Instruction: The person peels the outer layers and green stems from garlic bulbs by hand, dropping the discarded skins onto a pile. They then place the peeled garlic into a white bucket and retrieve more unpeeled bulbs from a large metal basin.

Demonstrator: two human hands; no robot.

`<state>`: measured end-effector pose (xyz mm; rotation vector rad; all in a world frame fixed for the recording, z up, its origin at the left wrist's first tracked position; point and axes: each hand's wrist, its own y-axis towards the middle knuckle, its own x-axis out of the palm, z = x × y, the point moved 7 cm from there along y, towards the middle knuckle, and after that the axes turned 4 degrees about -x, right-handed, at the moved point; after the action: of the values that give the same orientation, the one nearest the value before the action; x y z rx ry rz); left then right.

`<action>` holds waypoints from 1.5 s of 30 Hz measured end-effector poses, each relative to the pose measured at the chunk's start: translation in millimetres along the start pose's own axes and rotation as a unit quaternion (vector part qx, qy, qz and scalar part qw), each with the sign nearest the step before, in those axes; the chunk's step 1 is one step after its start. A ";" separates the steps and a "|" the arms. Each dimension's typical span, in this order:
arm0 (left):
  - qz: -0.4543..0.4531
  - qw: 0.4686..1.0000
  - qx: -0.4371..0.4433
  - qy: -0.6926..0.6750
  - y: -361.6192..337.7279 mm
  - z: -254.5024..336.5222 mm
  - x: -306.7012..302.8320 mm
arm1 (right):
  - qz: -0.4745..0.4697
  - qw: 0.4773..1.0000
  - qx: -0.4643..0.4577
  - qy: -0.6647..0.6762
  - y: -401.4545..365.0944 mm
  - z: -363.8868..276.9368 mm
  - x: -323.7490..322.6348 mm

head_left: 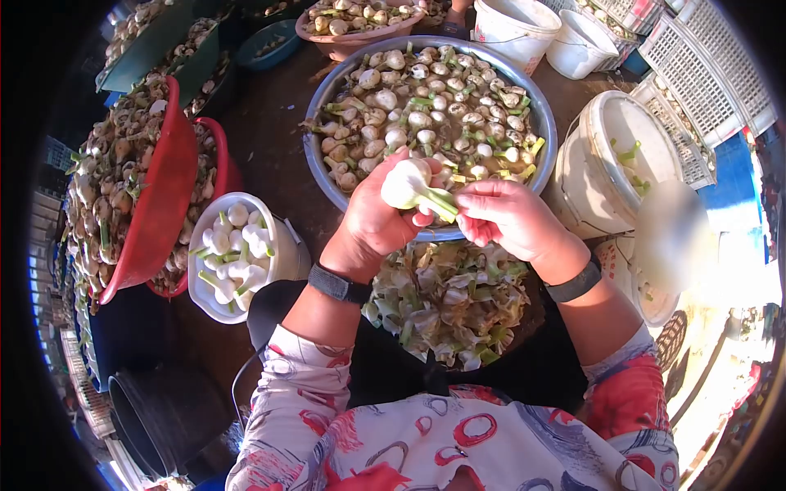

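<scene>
A white peeled garlic bulb (pixel 405 183) with a short green stem is held in my left hand (pixel 372 211), its fingers wrapped round the bulb. My right hand (pixel 509 214) pinches at the end of the green stem with thumb and fingers. Both hands are above the near rim of a large metal basin (pixel 318 155) of garlic bulbs in brownish water. Below them lies a heap of peeled skins (pixel 454 303). At the left, a white bucket (pixel 196 282) holds clean white bulbs with cut stems.
Red basins (pixel 176 176) heaped with unpeeled garlic stand at the left. A lidded white bucket (pixel 585 176) and plastic crates (pixel 696 61) are at the right. White buckets (pixel 516 29) and a pink basin (pixel 327 45) stand at the back. A black bucket (pixel 160 421) lies at the lower left.
</scene>
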<state>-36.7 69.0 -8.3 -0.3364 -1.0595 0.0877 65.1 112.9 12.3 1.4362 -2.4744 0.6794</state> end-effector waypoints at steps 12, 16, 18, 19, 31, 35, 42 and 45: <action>-0.026 0.952 0.135 0.274 -6.2 -0.9 28.3 | 0.233 0.667 -0.406 -0.580 -19.5 -67.5 1.4; 0.011 0.969 0.126 0.210 1.6 -5.6 13.3 | 0.166 0.749 -0.145 -0.625 28.1 -19.6 -67.0; 0.038 0.954 0.228 0.191 1.3 11.1 9.9 | 0.074 0.906 -0.038 -0.415 20.7 -5.6 -42.6; 0.036 0.931 0.257 0.255 0.1 16.1 14.1 | 0.050 0.989 0.101 -0.101 6.6 3.6 -13.3; -0.007 0.989 0.145 -0.024 -10.3 -0.3 19.2 | 0.019 0.988 -0.143 -0.053 0.5 -9.6 5.2; 0.058 0.989 0.132 -0.045 -25.1 3.7 26.2 | -0.082 0.984 -0.112 -0.110 -19.4 -25.8 7.5; 0.084 0.976 0.200 -0.013 -14.1 26.0 -11.8 | -0.076 0.841 -0.067 -0.532 -32.4 -23.1 28.0; 0.183 0.928 0.280 0.164 -29.0 28.3 5.7 | 0.155 0.894 -0.224 -0.355 -13.6 -53.9 -15.8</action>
<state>-61.0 49.4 18.1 -0.0201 -0.5924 0.6373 81.8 145.3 57.1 1.2541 -3.1368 -0.4776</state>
